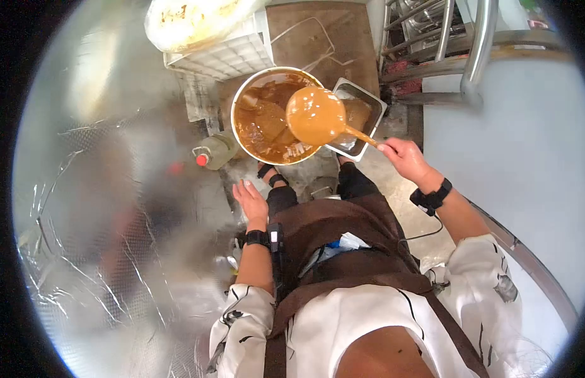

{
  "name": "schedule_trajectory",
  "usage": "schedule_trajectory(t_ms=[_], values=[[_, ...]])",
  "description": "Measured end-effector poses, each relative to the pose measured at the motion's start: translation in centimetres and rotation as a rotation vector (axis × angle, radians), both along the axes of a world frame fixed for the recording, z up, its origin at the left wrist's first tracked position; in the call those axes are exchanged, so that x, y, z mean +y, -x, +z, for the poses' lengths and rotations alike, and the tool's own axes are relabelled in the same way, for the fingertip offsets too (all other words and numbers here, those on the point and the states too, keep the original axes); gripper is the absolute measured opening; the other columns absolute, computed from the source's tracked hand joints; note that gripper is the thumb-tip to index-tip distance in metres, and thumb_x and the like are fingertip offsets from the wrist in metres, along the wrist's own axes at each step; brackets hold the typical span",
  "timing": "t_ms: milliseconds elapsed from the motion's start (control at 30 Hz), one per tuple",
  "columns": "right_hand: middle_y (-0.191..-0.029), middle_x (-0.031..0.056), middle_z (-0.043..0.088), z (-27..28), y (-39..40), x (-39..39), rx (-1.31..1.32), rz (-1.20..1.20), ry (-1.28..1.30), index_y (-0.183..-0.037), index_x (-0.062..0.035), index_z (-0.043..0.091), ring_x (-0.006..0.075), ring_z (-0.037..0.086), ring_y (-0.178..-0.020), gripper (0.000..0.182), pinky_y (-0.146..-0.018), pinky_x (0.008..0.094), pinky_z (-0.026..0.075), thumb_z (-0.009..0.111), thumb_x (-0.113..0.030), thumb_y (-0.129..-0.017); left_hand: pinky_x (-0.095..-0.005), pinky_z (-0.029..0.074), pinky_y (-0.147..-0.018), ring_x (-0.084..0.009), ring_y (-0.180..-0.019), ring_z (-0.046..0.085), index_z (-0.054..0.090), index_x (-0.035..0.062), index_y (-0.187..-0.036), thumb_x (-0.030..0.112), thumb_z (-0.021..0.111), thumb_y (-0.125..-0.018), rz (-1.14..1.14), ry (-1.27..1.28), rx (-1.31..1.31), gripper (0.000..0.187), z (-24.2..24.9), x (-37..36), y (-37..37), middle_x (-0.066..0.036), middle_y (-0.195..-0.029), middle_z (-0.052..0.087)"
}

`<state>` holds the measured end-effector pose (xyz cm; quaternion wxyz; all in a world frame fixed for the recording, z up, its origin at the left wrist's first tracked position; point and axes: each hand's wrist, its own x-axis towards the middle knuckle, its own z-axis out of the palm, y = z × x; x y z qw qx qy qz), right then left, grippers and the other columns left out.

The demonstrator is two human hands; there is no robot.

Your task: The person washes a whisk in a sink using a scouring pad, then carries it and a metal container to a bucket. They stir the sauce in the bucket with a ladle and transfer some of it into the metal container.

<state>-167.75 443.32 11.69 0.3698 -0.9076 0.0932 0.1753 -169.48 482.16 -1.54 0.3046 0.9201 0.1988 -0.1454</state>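
My right hand point(406, 160) is closed around the end of a ladle's handle. The ladle point(316, 116) is coated in or filled with glossy orange-brown sauce, and its round head is over the right side of a white bucket point(234, 129). Thick brown sauce point(264, 123) covers the bucket's inside, with lumps showing at the surface. Near the front of the bucket, my left hand point(251, 199) is open, fingers stretched out, touching nothing. Partly behind the ladle is a rectangular metal pan point(376, 120) with something brown in it.
A clear jug with a red cap point(215, 151) stands left of the bucket. Behind are a white plastic crate point(223, 53) and a bag point(198, 22). A metal rail point(480, 57) and a pale surface point(513, 151) are on the right; a shiny metal surface point(116, 252) lies left.
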Motion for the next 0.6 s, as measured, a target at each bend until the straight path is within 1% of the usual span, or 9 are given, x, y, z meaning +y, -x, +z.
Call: schedule_trajectory(t_ms=[100,133,167,267,300,400,500,567,600], values=[[-0.060,0.0149,0.054,0.6,1.8,-2.7,0.050,-0.058,0.051,-0.078,-0.0031,0.059,0.0301,0.050,-0.052,0.026,-0.050,0.0365,0.042,0.057,-0.028,-0.084,-0.0426,0.025,-0.102,-0.0408,-0.124,0.023,0.035,-0.0060,-0.126,0.036,0.030,-0.094,0.025,0.020,0.002,0.052,0.2,-0.4,0.3,-0.029,-0.134,0.022],[-0.060,0.0151,0.054,0.7,2.2,-3.6,0.066,-0.064,0.081,-0.077,-0.0031,0.059,0.0302,0.050,-0.052,0.026,-0.050,0.0367,0.042,0.057,-0.028,-0.084,-0.0427,0.025,-0.102,-0.0408,-0.124,0.024,0.035,-0.0059,-0.126,0.036,0.029,-0.094,0.034,0.025,0.006,0.053,0.1,-0.4,0.3,-0.028,-0.135,0.022],[-0.060,0.0154,0.054,0.9,2.5,-4.1,0.081,-0.070,0.110,-0.077,-0.0030,0.059,0.0303,0.051,-0.052,0.026,-0.050,0.0369,0.042,0.057,-0.028,-0.084,-0.0430,0.026,-0.101,-0.0408,-0.124,0.024,0.036,-0.0057,-0.126,0.037,0.028,-0.094,-0.026,0.008,-0.009,0.054,-1.0,0.3,0.8,-0.028,-0.135,0.021],[-0.062,0.0168,0.055,0.0,3.1,-5.8,0.160,-0.084,0.192,-0.077,-0.0027,0.058,0.0316,0.053,-0.055,0.027,-0.052,0.0392,0.043,0.056,-0.029,-0.084,-0.0421,0.021,-0.104,-0.0376,-0.127,0.020,0.039,-0.0064,-0.123,0.037,0.026,-0.095,0.085,0.055,0.026,0.053,0.0,-0.7,1.0,-0.027,-0.133,0.027],[-0.063,0.0174,0.055,-0.8,3.1,-6.3,0.194,-0.088,0.216,-0.077,-0.0026,0.058,0.0321,0.055,-0.056,0.028,-0.053,0.0403,0.043,0.056,-0.029,-0.084,-0.0423,0.023,-0.103,-0.0385,-0.126,0.022,0.038,-0.0061,-0.124,0.037,0.026,-0.095,0.075,0.056,0.035,0.053,-0.3,-0.5,1.3,-0.027,-0.134,0.025],[-0.071,0.0193,0.059,-5.7,2.5,-7.5,0.255,0.063,0.372,-0.079,-0.0018,0.059,0.0348,0.059,-0.067,0.026,-0.059,0.0434,0.046,0.050,-0.026,-0.084,-0.0427,0.027,-0.100,-0.0402,-0.124,0.025,0.036,-0.0055,-0.126,0.037,0.028,-0.095,0.058,0.039,0.067,0.053,-1.4,0.8,2.4,-0.027,-0.135,0.021],[-0.081,0.0213,0.061,-14.7,2.2,-8.8,0.329,0.229,0.528,-0.083,0.0002,0.059,0.0378,0.060,-0.077,0.023,-0.067,0.0451,0.048,0.047,-0.020,-0.082,-0.0420,0.026,-0.101,-0.0394,-0.125,0.024,0.036,-0.0057,-0.126,0.035,0.028,-0.095,0.051,-0.004,0.109,0.052,-1.6,2.0,3.5,-0.027,-0.135,0.022],[-0.087,0.0225,0.062,-17.3,0.2,-7.2,0.498,0.314,0.540,-0.085,0.0018,0.059,0.0394,0.060,-0.081,0.021,-0.071,0.0447,0.049,0.045,-0.013,-0.080,-0.0420,0.025,-0.102,-0.0393,-0.125,0.024,0.036,-0.0058,-0.126,0.035,0.028,-0.095,0.092,0.010,0.133,0.052,-2.6,3.4,4.4,-0.028,-0.135,0.022],[-0.087,0.0223,0.062,-18.0,-0.6,-6.3,0.470,0.330,0.536,-0.086,0.0020,0.060,0.0387,0.060,-0.081,0.021,-0.071,0.0446,0.049,0.046,-0.012,-0.079,-0.0420,0.024,-0.102,-0.0393,-0.125,0.023,0.036,-0.0059,-0.126,0.035,0.028,-0.095,0.114,0.016,0.145,0.052,-3.0,4.2,5.0,-0.028,-0.135,0.022]])
